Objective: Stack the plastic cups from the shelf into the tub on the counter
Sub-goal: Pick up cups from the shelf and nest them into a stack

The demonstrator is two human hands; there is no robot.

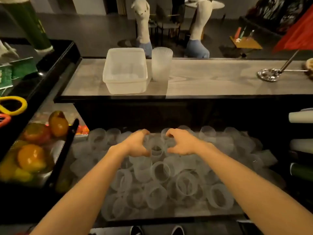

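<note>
A pile of frosted plastic cups (186, 184) lies loose on the low shelf in front of me. My left hand (137, 144) and my right hand (182, 143) are down in the far part of the pile, facing each other. Each has fingers and thumb curled round a cup. One upright cup (156, 147) stands between them. On the grey wooden counter (211, 78) above stands the clear rectangular tub (125, 88), with faint cup shapes inside. A tall stack of frosted cups (161, 65) stands upright against the tub's right side.
At left a tray of orange and yellow peppers (33, 150) borders the shelf, with black tongs (67, 146) along its edge. Yellow scissors (11, 106) lie further left. A metal ladle (269, 74) rests on the counter at right. Rolls (301, 117) sit at the right edge.
</note>
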